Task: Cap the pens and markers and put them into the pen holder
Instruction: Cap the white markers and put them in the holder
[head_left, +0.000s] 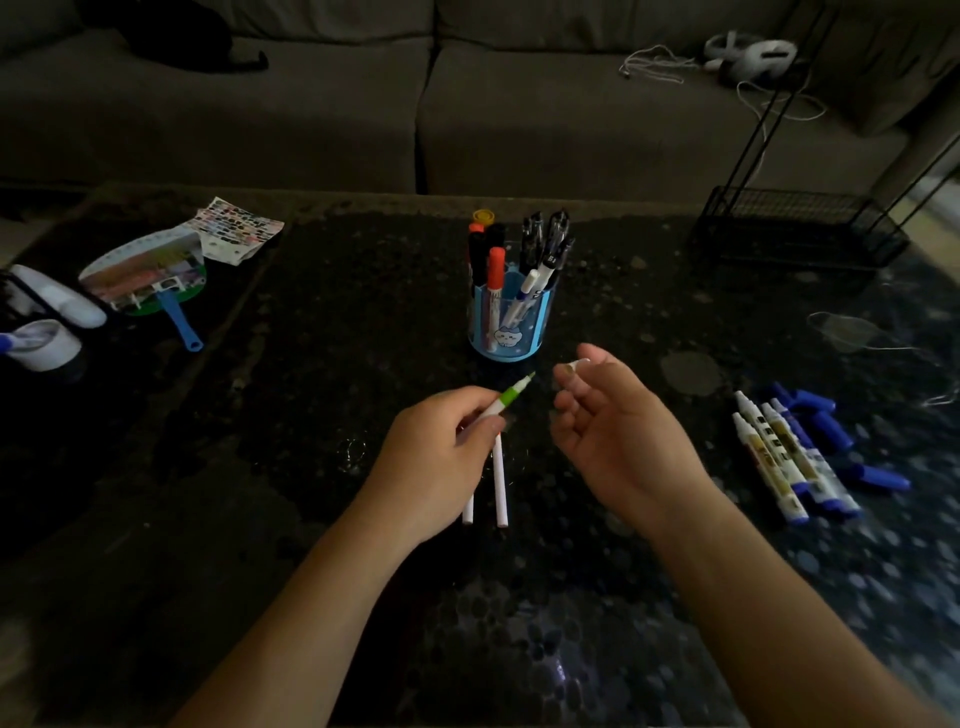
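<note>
My left hand (441, 457) grips an uncapped green-tipped marker (511, 396), its tip pointing up and right. Its white barrel sticks out below the hand, and a second white pen (500, 488) lies on the table beside it. My right hand (618, 431) pinches a small cap (574, 367) between thumb and fingertips, a short gap from the marker's tip. Just beyond both hands stands the blue pen holder (511, 325), filled with several capped pens and markers. At the right lie several uncapped white markers (779, 457) with loose blue caps (831, 426) beside them.
The dark tabletop (311, 395) carries a hand fan (150, 280) and white containers (47, 332) at the left, and a black wire rack (795, 228) at the back right. A grey sofa (467, 104) runs behind the table.
</note>
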